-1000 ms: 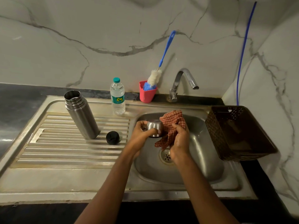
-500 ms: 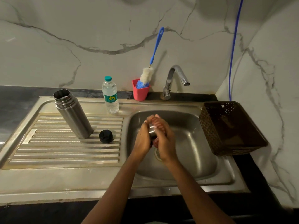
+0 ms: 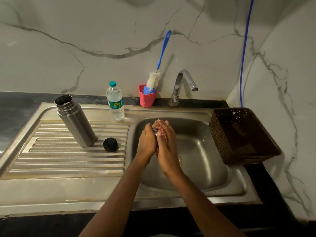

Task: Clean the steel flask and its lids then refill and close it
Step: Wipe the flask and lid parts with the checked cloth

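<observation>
**Both hands closed around the steel lid over the sink**

The left hand [image 3: 147, 142] has its fingers [image 3: 148, 128] curled narrowly round the steel lid [image 3: 155, 133], of which only a sliver shows. The right hand [image 3: 168, 149] lies against it from the other side. Its fingers [image 3: 160, 124] are close together and hold a red checked cloth [image 3: 162, 134] pressed on the lid. Both hands hang above the sink basin [image 3: 201, 151].

One steel flask [image 3: 77, 124] stands open on the ribbed drainboard [image 3: 68, 161]. One black lid [image 3: 110, 144] sits just beside its base, apart from it.

Behind them, on the sink's rim, stands one capped water bottle [image 3: 115, 101]. It has a green label with a yellow mark, and its writing is too small to read. On the dark worktop [image 3: 17, 106] by the wall is one red cup [image 3: 147, 99] holding one blue-handled bottle brush [image 3: 163, 50], with one tap [image 3: 183, 82] near it. One brown perforated basket [image 3: 220, 139] rests at the basin's right edge.
</observation>
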